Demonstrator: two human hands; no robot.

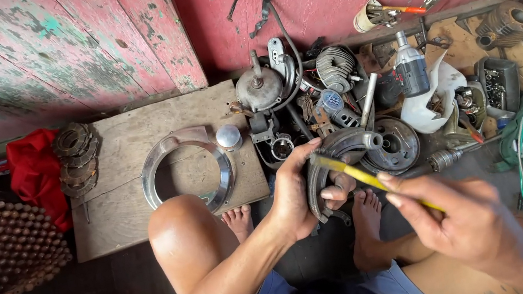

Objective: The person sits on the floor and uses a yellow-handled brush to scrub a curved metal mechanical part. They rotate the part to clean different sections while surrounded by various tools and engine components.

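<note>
Both hands are closed: your left hand grips the curved metal shoe, and your right hand, below-right of it, slants the yellow brush handle up-left across it.

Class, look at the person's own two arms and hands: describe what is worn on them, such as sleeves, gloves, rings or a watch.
Both are bare. The left hand and right hand have no gloves, and no rings or watch show. No sleeves cover the forearms. A dark mark, perhaps a tattoo, shows on the right forearm at the picture's bottom edge, too cut off to make out.
</note>
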